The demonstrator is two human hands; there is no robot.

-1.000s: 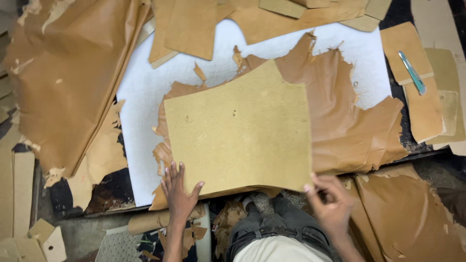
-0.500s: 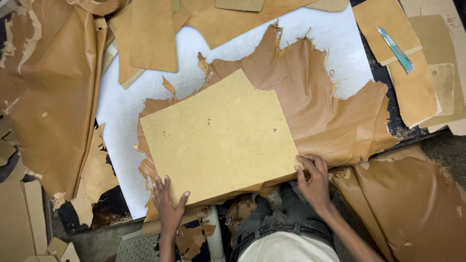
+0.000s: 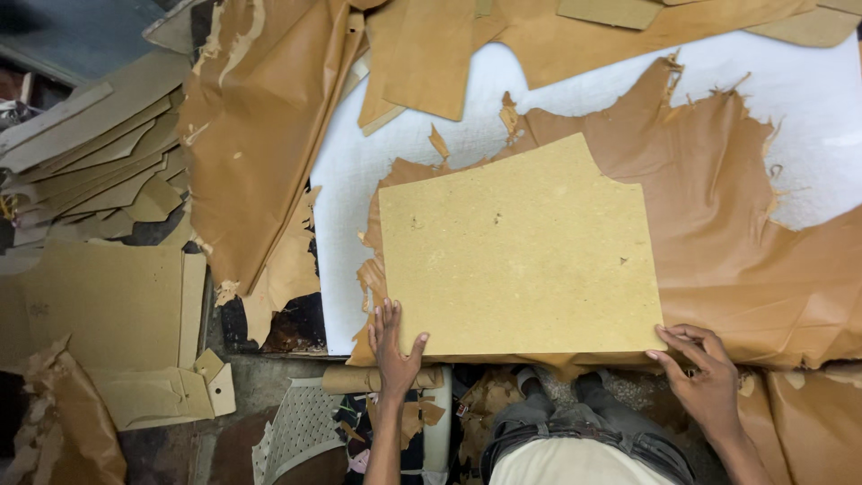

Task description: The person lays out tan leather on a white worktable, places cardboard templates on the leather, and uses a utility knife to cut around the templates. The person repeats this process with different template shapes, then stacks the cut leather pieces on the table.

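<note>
Cardboard sheet (image 3: 516, 256), big, flat and yellow-brown, lies in the middle of the table. It rests on a torn piece of brown leather (image 3: 745, 224), and the leather lies on a white mat (image 3: 350, 180). One top corner of the sheet is cut off at a slant.

At the near left corner sits the left hand (image 3: 393, 346). Its fingers are spread out flat, and the fingertips press down on the edge of the sheet. It grips nothing.

At the near right corner sits the right hand (image 3: 705, 373). Its fingers are bent and a little apart, and the tips touch the corner of the sheet. I cannot tell if they pinch the edge or only rest on it.

More brown leather (image 3: 260, 135) hangs over the left side of the table. Far to the left lies a pile of cardboard pieces (image 3: 99, 153), and more flat pieces (image 3: 108, 305) lie below it. A rolled-up brown scrap (image 3: 350, 380) sits just under the left hand, near the table edge.
</note>
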